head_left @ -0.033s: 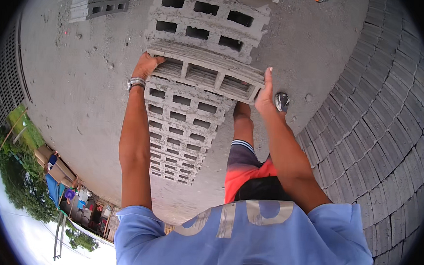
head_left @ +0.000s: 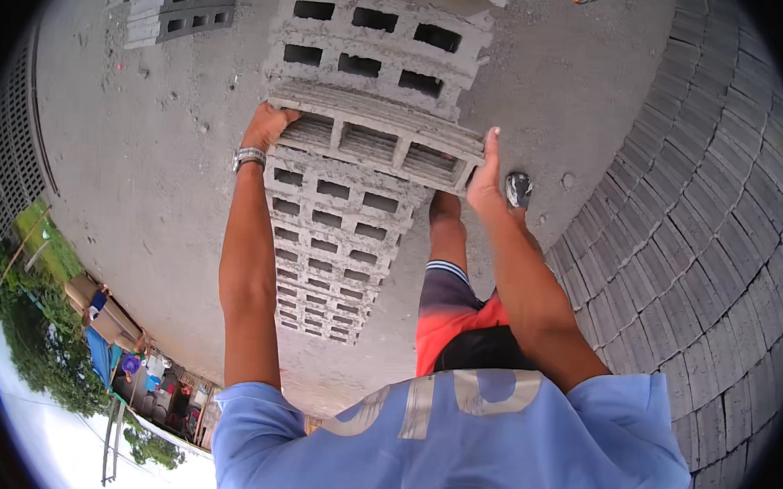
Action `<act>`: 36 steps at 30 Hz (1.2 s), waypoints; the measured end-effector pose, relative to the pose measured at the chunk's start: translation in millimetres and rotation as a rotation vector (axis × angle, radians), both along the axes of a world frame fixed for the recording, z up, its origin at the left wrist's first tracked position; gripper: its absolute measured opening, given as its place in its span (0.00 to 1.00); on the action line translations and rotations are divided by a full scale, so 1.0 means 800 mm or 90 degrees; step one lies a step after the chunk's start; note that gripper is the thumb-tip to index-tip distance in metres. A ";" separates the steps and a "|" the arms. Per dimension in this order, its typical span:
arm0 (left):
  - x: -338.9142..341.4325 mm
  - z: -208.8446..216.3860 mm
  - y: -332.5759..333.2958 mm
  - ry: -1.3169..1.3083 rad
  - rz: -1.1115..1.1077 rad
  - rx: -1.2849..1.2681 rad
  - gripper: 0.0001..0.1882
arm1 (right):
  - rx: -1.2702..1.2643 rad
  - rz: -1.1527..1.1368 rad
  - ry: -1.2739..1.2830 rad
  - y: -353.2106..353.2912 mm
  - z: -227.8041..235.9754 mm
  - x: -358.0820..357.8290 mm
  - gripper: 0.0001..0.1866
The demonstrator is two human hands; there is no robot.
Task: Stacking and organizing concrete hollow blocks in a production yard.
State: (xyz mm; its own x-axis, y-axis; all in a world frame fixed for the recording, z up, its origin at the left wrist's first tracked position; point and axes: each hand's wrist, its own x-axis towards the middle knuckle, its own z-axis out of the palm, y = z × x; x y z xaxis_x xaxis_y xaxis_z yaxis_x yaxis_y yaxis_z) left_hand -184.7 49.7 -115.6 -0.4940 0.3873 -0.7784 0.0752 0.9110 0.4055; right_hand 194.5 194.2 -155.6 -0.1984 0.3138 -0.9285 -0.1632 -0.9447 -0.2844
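Observation:
A grey concrete hollow block (head_left: 377, 109), with three cavities facing me, is held between my hands at the top of a tall stack of similar blocks (head_left: 329, 203). My left hand (head_left: 267, 127) grips its left end, fingertips reaching into the end cavity. At the right end, my right hand (head_left: 486, 174) presses against the side with one digit pointing up; its other fingers are partly hidden. Whether the block rests on the stack or hangs just off it, I cannot tell. Right behind it stand more hollow blocks (head_left: 368, 44) in two visible rows.
Many grey blocks (head_left: 678, 253) are packed in long rows on the right. Another small pile (head_left: 182, 9) stands at the far left, and a large block group (head_left: 10, 154) at the left rim. My shoe (head_left: 519, 189) is on the dusty ground (head_left: 162, 177). People and a shelter (head_left: 109, 317) appear lower left.
The scene has shifted very slightly upward and left in the view. Both hands keep the same hold on the block.

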 end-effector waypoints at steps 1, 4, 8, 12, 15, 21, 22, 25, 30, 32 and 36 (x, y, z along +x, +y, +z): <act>-0.018 -0.008 -0.011 -0.008 -0.001 0.013 0.23 | -0.007 0.005 0.051 -0.006 0.005 -0.007 0.52; 0.040 -0.031 0.049 0.011 0.088 -0.028 0.26 | 0.008 -0.009 -0.027 0.026 -0.017 0.049 0.55; 0.040 0.011 -0.042 0.056 0.180 -0.005 0.20 | -0.004 0.088 -0.016 0.046 0.072 0.012 0.57; 0.142 0.054 0.017 -0.050 0.210 0.069 0.20 | 0.036 0.209 -0.105 0.157 0.150 0.084 0.61; 0.229 0.064 0.080 -0.138 0.265 0.028 0.25 | 0.085 0.288 -0.222 0.240 0.164 0.163 0.59; 0.361 0.098 0.241 -0.196 0.270 0.110 0.24 | 0.147 0.239 -0.185 0.419 0.255 0.267 0.48; 0.370 0.094 0.264 -0.178 0.251 0.119 0.23 | 0.138 0.270 -0.180 0.451 0.267 0.278 0.47; 0.387 0.127 0.401 -0.157 0.075 0.117 0.20 | 0.159 0.231 -0.207 0.555 0.317 0.309 0.46; 0.390 0.218 0.625 -0.022 0.078 0.227 0.20 | 0.231 0.193 -0.125 0.734 0.371 0.334 0.49; 0.372 0.248 0.709 -0.027 0.083 0.271 0.20 | 0.240 0.213 -0.081 0.804 0.383 0.338 0.53; 0.321 0.292 0.874 0.015 0.060 0.288 0.21 | 0.303 0.166 -0.022 0.950 0.374 0.306 0.54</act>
State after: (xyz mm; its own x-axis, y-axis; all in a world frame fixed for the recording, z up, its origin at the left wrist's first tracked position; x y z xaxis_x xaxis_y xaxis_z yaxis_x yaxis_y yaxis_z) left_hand 72.0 748.7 118.1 -0.5594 0.6381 -0.5290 0.0144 0.6456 0.7635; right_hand 439.5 954.2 143.6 -0.2977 0.6460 -0.7029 0.0772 -0.7176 -0.6922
